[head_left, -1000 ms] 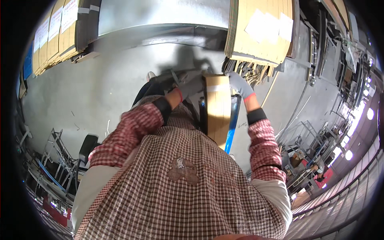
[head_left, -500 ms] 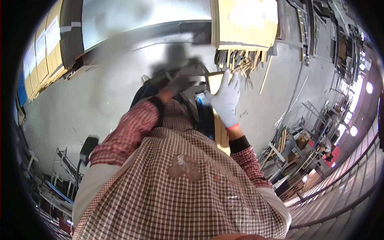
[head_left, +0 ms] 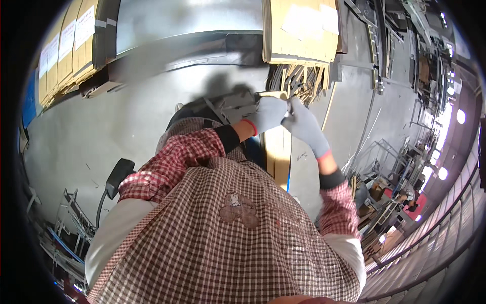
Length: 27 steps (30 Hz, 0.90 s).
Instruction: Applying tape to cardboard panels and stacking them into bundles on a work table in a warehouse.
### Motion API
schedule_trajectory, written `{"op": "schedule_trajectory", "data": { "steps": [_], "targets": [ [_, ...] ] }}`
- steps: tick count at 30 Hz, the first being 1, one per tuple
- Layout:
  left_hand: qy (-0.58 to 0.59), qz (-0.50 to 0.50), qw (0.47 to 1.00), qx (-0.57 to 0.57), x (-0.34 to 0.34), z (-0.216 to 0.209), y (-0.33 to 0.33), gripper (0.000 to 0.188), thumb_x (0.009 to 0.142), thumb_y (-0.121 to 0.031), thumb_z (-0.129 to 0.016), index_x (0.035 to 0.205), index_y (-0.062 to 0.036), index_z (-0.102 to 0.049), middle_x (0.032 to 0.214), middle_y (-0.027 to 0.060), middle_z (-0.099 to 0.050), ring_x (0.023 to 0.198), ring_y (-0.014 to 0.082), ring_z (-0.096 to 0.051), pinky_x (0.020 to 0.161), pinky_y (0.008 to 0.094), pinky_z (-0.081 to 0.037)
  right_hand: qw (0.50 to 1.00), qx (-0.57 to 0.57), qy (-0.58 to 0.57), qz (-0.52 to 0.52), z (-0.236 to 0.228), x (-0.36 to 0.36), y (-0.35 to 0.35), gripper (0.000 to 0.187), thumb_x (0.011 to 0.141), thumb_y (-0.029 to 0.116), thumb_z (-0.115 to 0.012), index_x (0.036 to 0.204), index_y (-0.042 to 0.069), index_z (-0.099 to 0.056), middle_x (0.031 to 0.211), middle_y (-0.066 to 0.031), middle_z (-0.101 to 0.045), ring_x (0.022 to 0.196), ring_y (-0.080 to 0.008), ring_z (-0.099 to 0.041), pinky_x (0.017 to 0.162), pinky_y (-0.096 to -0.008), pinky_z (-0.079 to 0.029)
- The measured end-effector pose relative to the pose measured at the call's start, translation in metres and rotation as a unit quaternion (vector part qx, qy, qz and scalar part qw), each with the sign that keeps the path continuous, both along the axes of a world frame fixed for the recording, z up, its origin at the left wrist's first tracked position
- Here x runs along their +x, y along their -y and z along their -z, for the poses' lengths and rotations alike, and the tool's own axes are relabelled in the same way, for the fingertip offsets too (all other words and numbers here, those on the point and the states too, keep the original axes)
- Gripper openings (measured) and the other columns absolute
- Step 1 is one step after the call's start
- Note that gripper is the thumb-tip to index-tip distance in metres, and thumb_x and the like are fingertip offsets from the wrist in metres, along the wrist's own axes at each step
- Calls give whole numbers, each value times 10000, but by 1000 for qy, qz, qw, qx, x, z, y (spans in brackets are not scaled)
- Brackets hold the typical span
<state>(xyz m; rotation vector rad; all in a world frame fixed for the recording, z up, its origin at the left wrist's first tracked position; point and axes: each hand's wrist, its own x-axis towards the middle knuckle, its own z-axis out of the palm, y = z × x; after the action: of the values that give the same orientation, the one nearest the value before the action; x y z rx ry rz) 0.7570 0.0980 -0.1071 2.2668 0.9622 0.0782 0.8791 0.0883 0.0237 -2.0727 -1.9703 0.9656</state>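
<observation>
Both my hands wear light grey gloves with red cuffs and meet in front of me. My left hand [head_left: 271,114] is closed, its fingers toward the right one. My right hand [head_left: 307,130] is closed too, its fingertips against the left hand. Whatever sits between them is too small and too covered to name. Below them lies a long tan cardboard-like piece [head_left: 277,159], running toward my apron. Just beyond the hands is a heap of thin dark and tan strips [head_left: 304,81].
A stack of tan flat panels [head_left: 298,38] with white sheets stands at the far side, above the strips. Another stack of labelled tan panels [head_left: 68,55] is at the far left. Metal frames and racks [head_left: 390,157] stand at the right. A black padded object [head_left: 120,175] is beside my left arm.
My left hand has moved right and come against the right hand. The right hand, spread open before, has closed and shifted slightly right and nearer. My view has shifted a little.
</observation>
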Motion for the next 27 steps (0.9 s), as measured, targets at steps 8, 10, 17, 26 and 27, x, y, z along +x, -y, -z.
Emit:
{"op": "schedule_trajectory", "data": {
  "steps": [8,10,17,26,27],
  "targets": [
    [105,-146,976,123,2,-18,14,472,796,-305,-609,1212,-93,-540,555,64,-551,501,251,-568,443,396,-420,890,-161,228,-362,72,61,-65,222,780,189,-556,915,74,-689,848,-189,-675,813,-361,-654,703,-451,-514],
    [80,-90,987,109,6,-14,8,397,807,-291,-598,1149,-96,-555,580,69,-561,497,256,-561,448,402,-423,869,-200,326,-316,115,116,-53,237,787,220,-553,888,62,-696,882,-199,-678,833,-364,-658,717,-452,-526],
    [293,-330,882,-163,-69,16,-3,308,861,-143,-592,1108,26,-521,898,115,-601,675,218,-587,586,399,-477,944,-283,-135,103,79,49,-33,373,828,363,-696,882,-1,-640,705,-23,-600,689,-117,-544,675,-261,-464],
    [376,-212,770,-470,-77,-56,-5,413,935,-226,-553,1275,7,-528,1233,72,-599,1093,153,-568,976,294,-424,964,36,-217,148,12,-1,13,503,739,222,-732,1148,4,-537,1047,-123,-606,925,-203,-590,828,-315,-467],
    [384,-210,812,-387,-92,-51,-19,403,940,-205,-537,1274,21,-519,1236,86,-598,1087,162,-576,971,293,-434,965,109,-198,136,-5,-4,27,582,726,229,-733,1216,9,-508,1090,-144,-599,925,-232,-606,825,-332,-476]
  ]
}}
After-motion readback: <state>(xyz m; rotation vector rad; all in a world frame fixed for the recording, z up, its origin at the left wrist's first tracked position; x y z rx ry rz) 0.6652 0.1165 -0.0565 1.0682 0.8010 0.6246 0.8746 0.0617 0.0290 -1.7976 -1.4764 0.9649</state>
